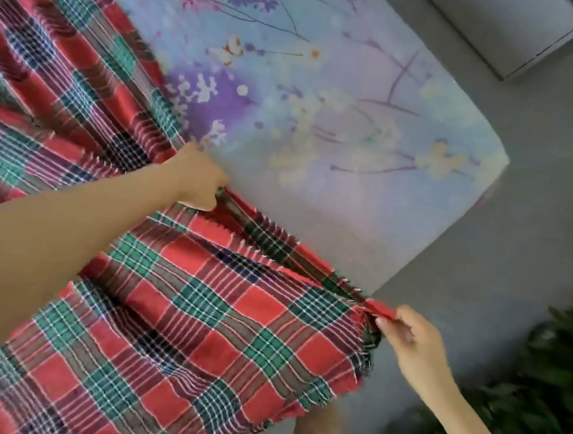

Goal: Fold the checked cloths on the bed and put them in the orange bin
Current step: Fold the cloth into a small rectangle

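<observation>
Checked cloth (pixel 205 296) edge in pinch of L hand (pixel 196 180) & R hand (pixel 412 337) fingers (pixel 393 321), arms extended.

Red-green checked cloth (pixel 183 311), stretched over bed (pixel 369 127)

The checked cloth (pixel 204 312) runs off the left and bottom edges of the frame, and a forearm (pixel 56 234) covers part of it. The left hand (pixel 196 180) has its fingertips buried in gathered fabric. At lower right, blurred dark green foliage (pixel 537 387) is cut off by the edge. The bed (pixel 353 119) continues past the top edge.
</observation>
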